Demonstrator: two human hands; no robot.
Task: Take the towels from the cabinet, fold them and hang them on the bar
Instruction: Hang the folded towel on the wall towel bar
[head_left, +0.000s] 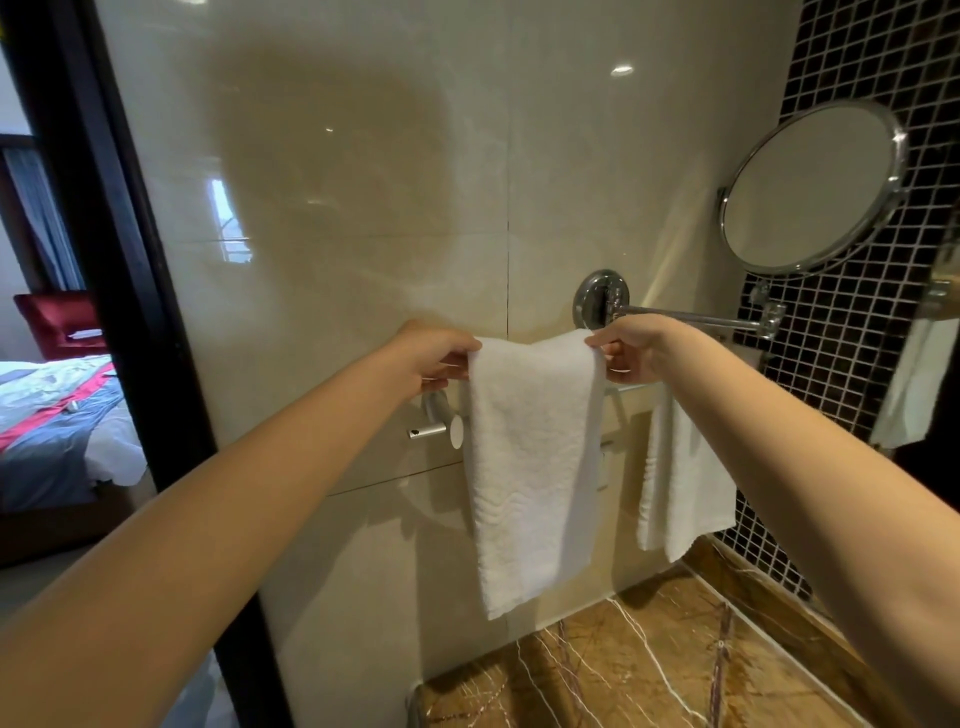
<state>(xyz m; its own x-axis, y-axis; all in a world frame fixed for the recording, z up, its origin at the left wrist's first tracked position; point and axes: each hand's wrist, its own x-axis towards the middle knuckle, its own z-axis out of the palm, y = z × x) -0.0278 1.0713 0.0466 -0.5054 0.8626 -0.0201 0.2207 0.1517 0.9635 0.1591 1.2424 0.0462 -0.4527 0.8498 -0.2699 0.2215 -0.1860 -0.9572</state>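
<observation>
While one folded white towel (685, 478) already hangs further right on the bar (631, 388), we hold a second folded towel (532, 467) at its top corners, left hand (436, 358) and right hand (636, 348) each with fingers pinched shut on the fold. It drapes at the bar's left end, so we judge this hanging nearly done. The cabinet is out of view, so we cannot tell whether more towels remain.

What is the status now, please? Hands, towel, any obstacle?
Left hand and right hand both grip folded towel at its top corners, over the bar. Second towel already hanging, right side. Nothing blocking.
</observation>
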